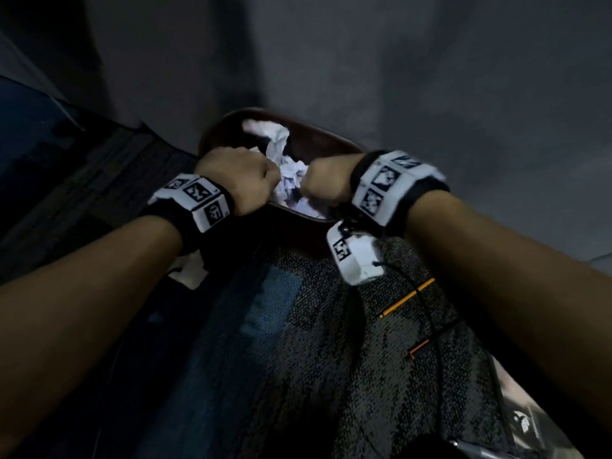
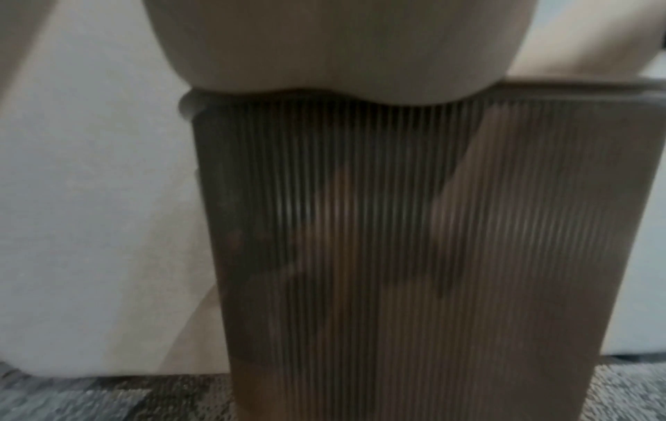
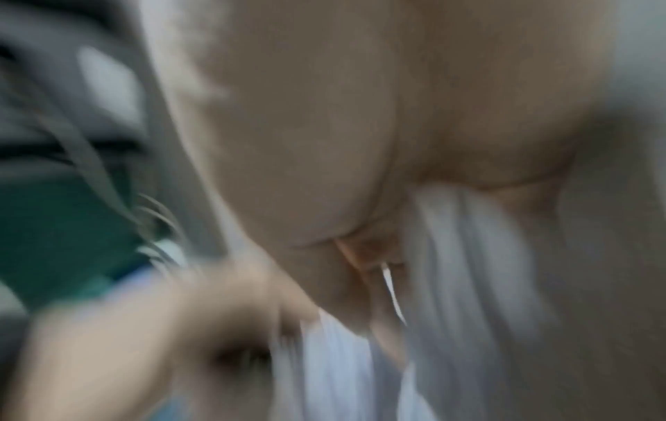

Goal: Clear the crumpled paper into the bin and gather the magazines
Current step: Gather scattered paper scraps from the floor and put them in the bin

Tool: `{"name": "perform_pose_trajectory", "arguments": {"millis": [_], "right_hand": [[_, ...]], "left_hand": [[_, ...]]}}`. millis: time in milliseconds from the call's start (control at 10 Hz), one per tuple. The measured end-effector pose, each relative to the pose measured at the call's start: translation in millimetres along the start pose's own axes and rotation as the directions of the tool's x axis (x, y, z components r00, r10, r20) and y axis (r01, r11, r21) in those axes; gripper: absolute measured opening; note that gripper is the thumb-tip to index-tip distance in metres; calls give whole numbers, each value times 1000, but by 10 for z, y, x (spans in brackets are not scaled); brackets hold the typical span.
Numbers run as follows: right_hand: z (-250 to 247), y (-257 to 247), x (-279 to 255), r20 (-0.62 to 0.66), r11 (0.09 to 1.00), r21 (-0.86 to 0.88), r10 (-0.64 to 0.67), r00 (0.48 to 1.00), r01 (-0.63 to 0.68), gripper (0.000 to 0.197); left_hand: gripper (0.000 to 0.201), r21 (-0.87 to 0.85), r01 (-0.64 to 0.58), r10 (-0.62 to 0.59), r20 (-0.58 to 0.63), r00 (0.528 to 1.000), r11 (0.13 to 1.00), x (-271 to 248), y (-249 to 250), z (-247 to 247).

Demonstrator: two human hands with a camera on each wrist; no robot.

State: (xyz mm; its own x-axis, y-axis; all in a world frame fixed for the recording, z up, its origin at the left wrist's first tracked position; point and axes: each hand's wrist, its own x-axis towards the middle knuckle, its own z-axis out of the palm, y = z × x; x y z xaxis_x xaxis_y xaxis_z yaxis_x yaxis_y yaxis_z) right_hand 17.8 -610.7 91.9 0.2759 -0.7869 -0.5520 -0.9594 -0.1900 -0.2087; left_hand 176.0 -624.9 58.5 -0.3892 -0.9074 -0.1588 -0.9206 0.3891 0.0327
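Note:
Over the dark brown bin (image 1: 323,135) my two hands meet, fists facing each other. Between them is a wad of crumpled white paper (image 1: 291,182). My left hand (image 1: 261,180) grips its left side with curled fingers and my right hand (image 1: 311,187) grips its right side. More crumpled paper (image 1: 276,139) lies inside the bin at the back. The left wrist view shows only the heel of my palm above the bin's ribbed wall (image 2: 396,228). The blurred right wrist view has white paper (image 3: 475,256) coming out from under my palm. No magazines are in view.
The bin stands on patterned grey carpet (image 1: 314,342) against a grey wall (image 1: 430,77). Dark furniture (image 1: 49,154) runs along the left. A clear plastic bag (image 1: 526,422) lies at the lower right. A thin black cable (image 1: 430,313) trails from my right wrist.

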Motion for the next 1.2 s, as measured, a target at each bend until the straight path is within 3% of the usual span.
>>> {"name": "perform_pose_trajectory", "arguments": {"millis": [100,200,300,400,500,600,700,800,900,1000,1100,1200], "right_hand": [[-353,25,-145,-116,999,-38,18,993,-22,20],[-602,-95,-176,-421,997,78,43,906,-12,28],[-398,-320,2,-373,986,139,-34,927,92,34],[-34,-348,282,-170,967,252,12,985,32,40],[182,-200,377,-134,924,383,57,989,-1,29],[175,-56,283,-134,943,332,65,989,-17,21],[49,-13,225,-61,898,439,67,996,-33,22],[-156,52,80,-166,873,482,10,986,72,23],[-257,140,-167,-299,713,674,28,954,190,30],[-191,288,-559,-394,562,769,40,918,305,27],[66,628,-1158,-463,548,771,134,876,324,27],[633,1164,-1852,-420,592,778,241,875,211,25]], "left_hand": [[40,-7,-12,11,-40,999,1000,-24,-1,-4],[42,6,-20,20,-42,999,1000,1,-3,19],[43,25,-19,21,-72,997,1000,16,22,5],[42,27,4,-3,-49,999,1000,22,35,-15],[37,21,13,-13,-18,1000,1000,41,18,-20],[36,5,6,-6,-20,1000,1000,108,37,-60],[41,-12,-40,39,-26,999,999,186,17,-51],[50,23,-103,103,-27,994,994,219,-6,-42],[32,48,-106,107,-11,994,993,212,19,-75],[29,37,-97,98,-43,994,995,130,102,-152],[29,42,-207,208,-346,915,978,-67,511,-239],[29,-31,-429,359,-496,791,903,-435,1406,-149]]}}
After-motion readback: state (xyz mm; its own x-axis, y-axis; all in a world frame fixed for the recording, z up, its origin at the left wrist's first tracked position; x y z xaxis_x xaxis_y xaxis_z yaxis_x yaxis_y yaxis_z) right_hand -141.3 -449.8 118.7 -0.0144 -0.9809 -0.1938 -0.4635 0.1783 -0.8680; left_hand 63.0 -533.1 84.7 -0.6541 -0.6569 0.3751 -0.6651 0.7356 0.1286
